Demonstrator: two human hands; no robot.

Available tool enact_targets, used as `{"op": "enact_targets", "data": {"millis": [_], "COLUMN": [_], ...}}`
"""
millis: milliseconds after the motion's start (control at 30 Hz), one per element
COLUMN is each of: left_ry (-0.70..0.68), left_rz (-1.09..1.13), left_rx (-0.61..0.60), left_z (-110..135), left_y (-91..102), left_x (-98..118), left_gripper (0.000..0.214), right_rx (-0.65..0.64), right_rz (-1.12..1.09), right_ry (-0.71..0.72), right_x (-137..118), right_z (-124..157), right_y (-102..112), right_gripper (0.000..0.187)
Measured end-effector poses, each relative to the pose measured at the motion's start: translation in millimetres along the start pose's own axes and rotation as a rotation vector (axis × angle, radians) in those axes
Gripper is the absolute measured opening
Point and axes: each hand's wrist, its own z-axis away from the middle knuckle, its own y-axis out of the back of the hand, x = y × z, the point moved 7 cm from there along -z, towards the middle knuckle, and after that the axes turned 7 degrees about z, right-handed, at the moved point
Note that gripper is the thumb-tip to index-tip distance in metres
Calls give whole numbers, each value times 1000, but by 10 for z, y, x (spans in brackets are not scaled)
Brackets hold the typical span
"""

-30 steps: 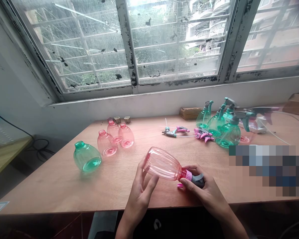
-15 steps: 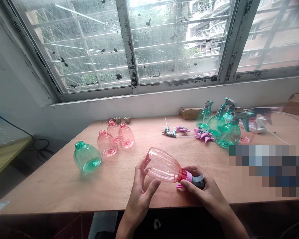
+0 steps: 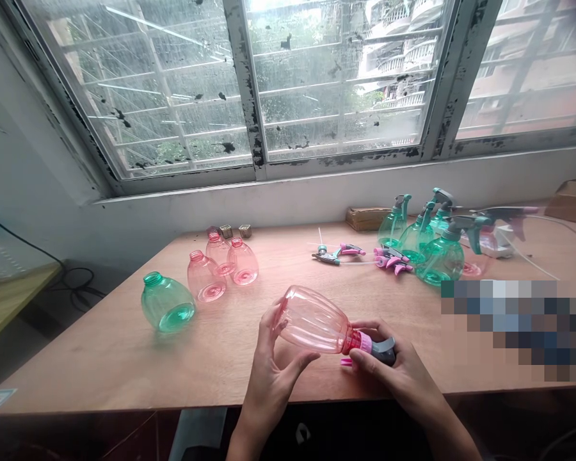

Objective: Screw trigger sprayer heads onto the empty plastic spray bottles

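Observation:
A clear pink spray bottle (image 3: 314,319) lies sideways in front of me, its base pointing left and up. My left hand (image 3: 271,374) cups the bottle's base, fingers curled around it. My right hand (image 3: 393,371) grips the grey and pink trigger head (image 3: 377,349) at the bottle's neck. Both hands hover just above the wooden table (image 3: 125,358) near its front edge.
A loose green bottle (image 3: 167,305) and three pink bottles (image 3: 221,264) without heads lie at the left. Several finished green spray bottles (image 3: 427,240) stand at the back right, with loose trigger heads (image 3: 360,255) beside them. Cardboard boxes (image 3: 367,218) sit by the wall under the window.
My left hand has shifted its hold around the bottle's base, thumb now lower, and the bottle has turned slightly. My right hand stays on the trigger head.

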Motion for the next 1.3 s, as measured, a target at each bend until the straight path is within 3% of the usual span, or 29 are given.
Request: {"op": "enact_targets", "data": {"millis": [167,400,533,633,967,1133,1300], "left_ry": [16,40,54,28,-36,8,47], "left_rz": [-1,47,136,72,-89,7,129], "left_rx": [2,-47,-81,-105,-57,-99,-28], "left_z": [11,40,33,28,23,50,52], "left_y": [7,4,-7,-18,3,-4,38], "left_x": [7,-3,-11,-16,11,-2,-36], "left_gripper": [71,66,56,57,55,66,59], "right_rx": [14,10,15,21,4,-8,-38], "right_rz": [1,166,-5,-116,-163,41,189], "right_ry": [-6,82,-44,-63,-88,-13,56], "right_x": [35,20,79,91,112,90,71], "right_z": [5,-32,-5,3,-15,-33,-43], "right_y": [15,47,16,9,1,39,43], "right_gripper": [36,32,36,37,34,28,24]}}
